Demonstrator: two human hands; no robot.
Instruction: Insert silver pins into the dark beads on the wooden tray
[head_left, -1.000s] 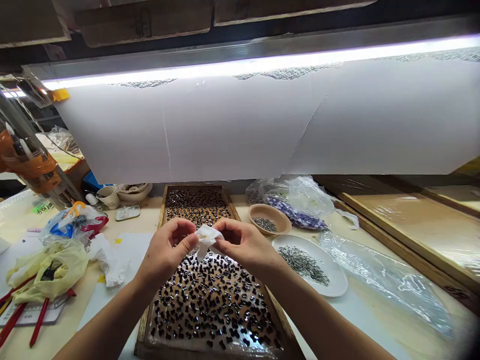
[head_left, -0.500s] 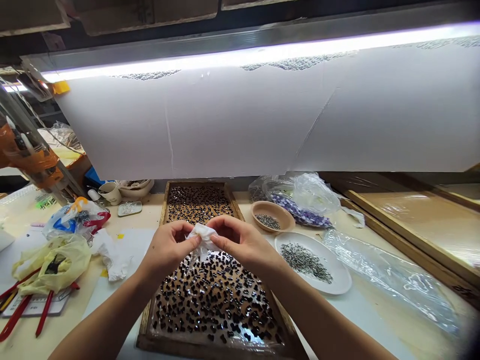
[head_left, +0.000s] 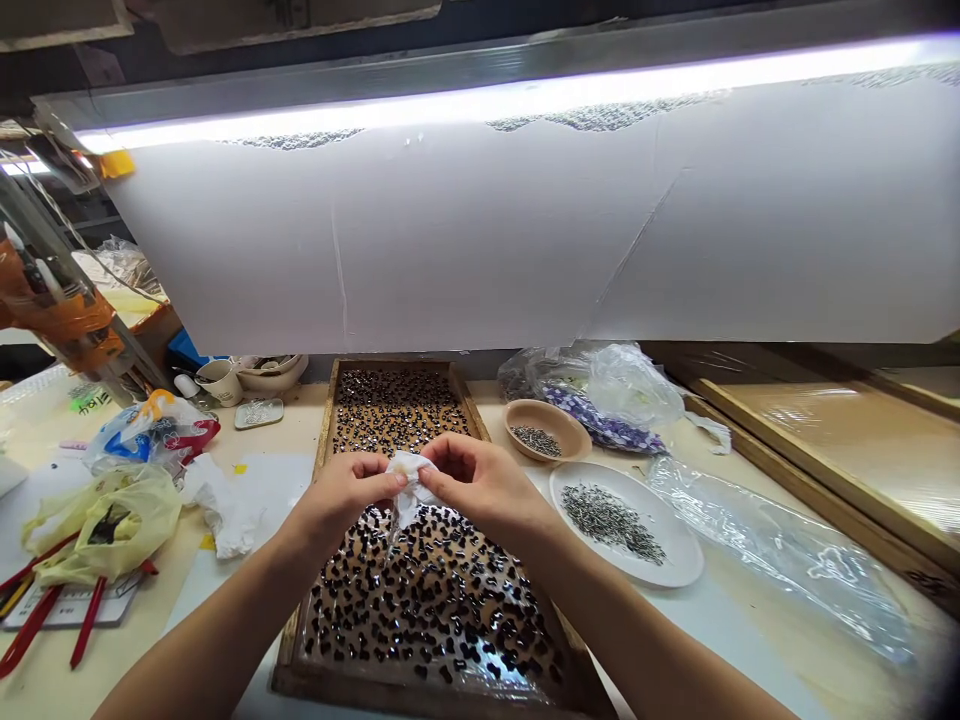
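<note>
A crumpled white tissue point(head_left: 409, 492) is pinched between my two hands. My left hand point(head_left: 346, 497) grips its left side with thumb and fingers. On the other side, my right hand point(head_left: 480, 488) is closed on the tissue with thumb and forefinger. Whether something small is wrapped inside it, I cannot tell. Beneath both hands lies a long wooden-framed tray point(head_left: 300, 672), lined with clear film and covered in many small glossy black pieces point(head_left: 450, 590). The hands hang above its middle.
Right of the tray are a white plate point(head_left: 686, 560) of small metal pins, a tan bowl point(head_left: 577, 440), a purple-filled plastic bag point(head_left: 607, 420) and clear plastic wrap point(head_left: 780, 550). At left are a yellowish bag point(head_left: 142, 510), red-handled tools point(head_left: 90, 620) and tissue point(head_left: 225, 510). A white board point(head_left: 465, 240) hangs ahead.
The tissue has shifted slightly to the right between my fingers, with more of it hanging down. Both hands keep their pinch, and the surroundings look the same.
</note>
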